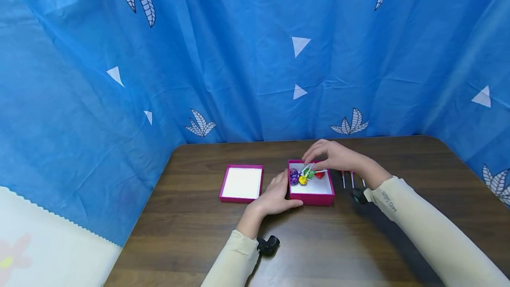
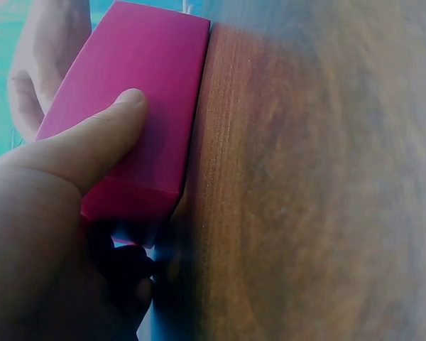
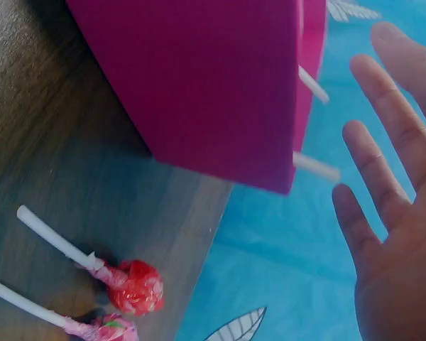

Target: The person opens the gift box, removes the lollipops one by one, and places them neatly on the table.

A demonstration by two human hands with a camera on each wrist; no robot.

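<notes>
A magenta box with a white inside stands on the table, its top uncovered. Inside lie lollipops: purple, yellow, green and red, their white sticks crossing. My left hand rests against the box, fingers along its left side and thumb flat on the front face. Over the box's far right part hovers my right hand. Its fingers are spread with nothing between them in the right wrist view, beside two white sticks poking past the box rim.
Left of the box lies a magenta-edged lid, white inside up. Right of the box, partly under my right forearm, lie more lollipops; a red one and a pink one show. A blue curtain hangs behind the wooden table.
</notes>
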